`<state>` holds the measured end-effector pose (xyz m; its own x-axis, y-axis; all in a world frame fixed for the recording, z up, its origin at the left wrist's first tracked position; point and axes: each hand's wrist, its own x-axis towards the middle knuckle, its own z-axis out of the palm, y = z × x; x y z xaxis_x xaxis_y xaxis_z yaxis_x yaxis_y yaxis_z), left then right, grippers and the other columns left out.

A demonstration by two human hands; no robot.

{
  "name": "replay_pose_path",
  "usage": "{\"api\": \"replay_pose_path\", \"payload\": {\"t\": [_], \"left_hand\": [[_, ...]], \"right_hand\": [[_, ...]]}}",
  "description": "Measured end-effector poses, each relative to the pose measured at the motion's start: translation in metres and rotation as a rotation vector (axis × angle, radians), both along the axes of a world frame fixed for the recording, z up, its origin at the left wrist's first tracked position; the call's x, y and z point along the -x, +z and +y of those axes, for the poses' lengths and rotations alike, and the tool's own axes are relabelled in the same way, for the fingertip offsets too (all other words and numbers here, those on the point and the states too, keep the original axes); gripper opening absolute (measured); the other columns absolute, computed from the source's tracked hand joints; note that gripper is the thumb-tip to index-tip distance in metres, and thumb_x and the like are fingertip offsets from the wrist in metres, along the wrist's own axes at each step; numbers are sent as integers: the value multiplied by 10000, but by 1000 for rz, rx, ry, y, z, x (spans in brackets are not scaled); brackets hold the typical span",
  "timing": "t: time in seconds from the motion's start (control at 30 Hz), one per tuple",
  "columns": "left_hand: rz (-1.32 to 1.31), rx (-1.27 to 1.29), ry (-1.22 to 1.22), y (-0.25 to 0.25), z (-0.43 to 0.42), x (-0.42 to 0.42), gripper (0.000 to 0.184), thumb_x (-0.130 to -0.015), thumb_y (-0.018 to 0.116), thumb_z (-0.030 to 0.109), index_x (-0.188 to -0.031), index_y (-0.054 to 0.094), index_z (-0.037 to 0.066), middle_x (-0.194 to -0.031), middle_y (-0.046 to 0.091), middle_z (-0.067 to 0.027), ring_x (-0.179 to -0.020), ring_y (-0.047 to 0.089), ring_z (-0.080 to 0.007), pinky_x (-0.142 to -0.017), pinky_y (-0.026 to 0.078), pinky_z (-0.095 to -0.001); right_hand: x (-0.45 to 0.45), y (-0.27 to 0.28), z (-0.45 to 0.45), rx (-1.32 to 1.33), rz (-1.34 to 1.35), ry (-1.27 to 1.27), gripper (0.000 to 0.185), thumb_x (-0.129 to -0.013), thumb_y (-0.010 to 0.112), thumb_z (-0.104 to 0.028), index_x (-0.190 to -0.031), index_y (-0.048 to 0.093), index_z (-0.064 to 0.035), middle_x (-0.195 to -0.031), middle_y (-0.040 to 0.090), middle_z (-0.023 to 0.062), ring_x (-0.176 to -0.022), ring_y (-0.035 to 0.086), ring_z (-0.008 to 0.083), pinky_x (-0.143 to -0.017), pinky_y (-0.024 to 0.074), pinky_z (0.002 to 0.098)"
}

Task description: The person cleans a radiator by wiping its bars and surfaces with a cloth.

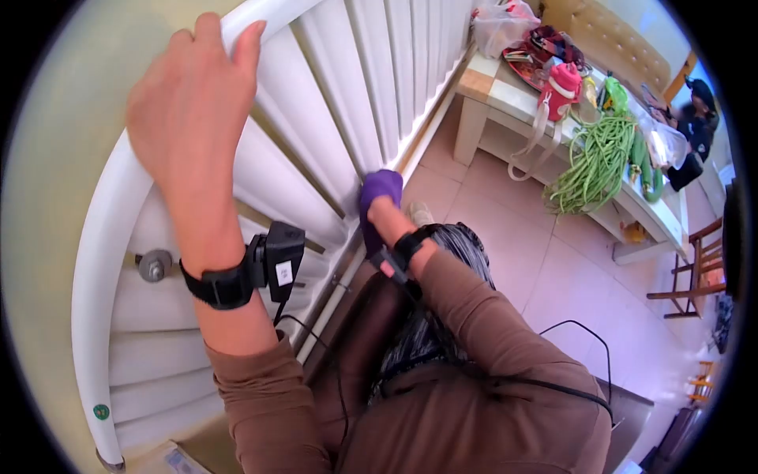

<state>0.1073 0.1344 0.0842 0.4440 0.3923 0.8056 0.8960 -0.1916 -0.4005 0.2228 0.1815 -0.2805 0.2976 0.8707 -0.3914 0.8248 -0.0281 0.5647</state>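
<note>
My left hand (193,103) is closed over the top rail of a white radiator (97,300), its thumb on the near side. Lower down, my right hand (384,212) holds a purple cloth (380,186) against the bottom of the radiator's panels. The cloth covers most of my right fingers, and a fold of it hangs below. Each wrist carries a black strap with a small device and a cable.
A round metal fitting (155,265) sticks out beside the radiator. A white pipe (324,322) runs along its base. To the right stands a low table (479,87) bearing green long beans (596,158), a pink bag (562,88) and cucumbers. A wooden chair (695,272) and another person (696,130) are farther right.
</note>
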Motion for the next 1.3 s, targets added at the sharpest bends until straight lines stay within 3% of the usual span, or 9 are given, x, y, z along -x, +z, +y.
{"api": "replay_pose_path", "payload": {"t": [0.2, 0.37, 0.53, 0.67, 0.77, 0.9, 1.13, 1.2, 1.3], "left_hand": [[-17, -111, -72, -1, 2, 3, 365, -830, 543, 456, -754, 569, 101, -662, 567, -51, -605, 599, -227, -536, 472, -340], [-28, -100, -103, 2, -1, 3, 350, -827, 558, 440, -751, 568, 98, -655, 548, -44, -588, 575, -220, -549, 461, -334], [-30, -145, -137, 1, 2, 1, 340, -826, 562, 435, -742, 560, 106, -648, 532, -34, -570, 561, -210, -535, 453, -328], [1, -159, -55, 1, -1, -1, 344, -824, 563, 446, -733, 553, 114, -638, 533, -30, -558, 564, -204, -510, 448, -322], [12, -159, -61, 0, 2, 0, 358, -821, 563, 454, -729, 555, 109, -635, 541, -33, -559, 575, -210, -505, 451, -329], [14, -131, -34, 2, -1, -1, 406, -870, 468, 504, -824, 582, 118, -690, 592, -43, -604, 606, -252, -519, 485, -354], [29, -137, -55, 2, 4, 4, 418, -869, 469, 508, -803, 576, 110, -658, 580, -44, -582, 604, -245, -495, 480, -353], [17, -110, -83, 1, 5, 5, 421, -869, 472, 504, -790, 571, 102, -649, 572, -51, -577, 602, -241, -495, 479, -350], [3, -91, -80, 1, 4, 4, 420, -868, 478, 498, -781, 566, 96, -646, 569, -56, -576, 600, -240, -501, 480, -349]], "right_hand": [[-26, 184, -16, 148, -96, 176, 206, -863, 481, -188, -981, 643, -143, -1067, 598, 85, -967, 558, 209, -796, 458, 335], [-10, 305, -52, -324, -198, 59, 213, -817, 567, -141, -1018, 639, -147, -1057, 598, 83, -962, 548, 221, -784, 455, 341], [2, 312, -65, -1330, 869, -248, 169, -888, 449, -141, -1002, 560, -86, -951, 545, 86, -860, 536, 198, -736, 437, 303], [0, 265, -74, -1303, 1155, -569, 177, -894, 407, -137, -993, 538, -71, -857, 540, 87, -769, 544, 200, -667, 434, 304], [0, 204, -59, -1125, 878, -549, 215, -901, 375, -176, -989, 553, -94, -856, 532, 83, -820, 528, 195, -718, 413, 339], [2, 119, -23, -78, -533, 16, 273, -909, 332, -227, -985, 573, -125, -854, 522, 78, -889, 507, 188, -785, 385, 387], [-5, 116, 8, 72, -906, 97, 358, -940, 186, -288, -1074, 481, -137, -992, 457, 16, -969, 418, 140, -864, 326, 291], [-12, 159, -29, -237, -569, 234, 271, -876, 396, -239, -998, 619, -143, -883, 563, 63, -888, 512, 240, -831, 332, 430], [-12, 204, -32, 1, -675, 187, 347, -917, 272, -301, -1161, 479, -168, -1016, 460, 61, -989, 426, 179, -857, 315, 426]]}}
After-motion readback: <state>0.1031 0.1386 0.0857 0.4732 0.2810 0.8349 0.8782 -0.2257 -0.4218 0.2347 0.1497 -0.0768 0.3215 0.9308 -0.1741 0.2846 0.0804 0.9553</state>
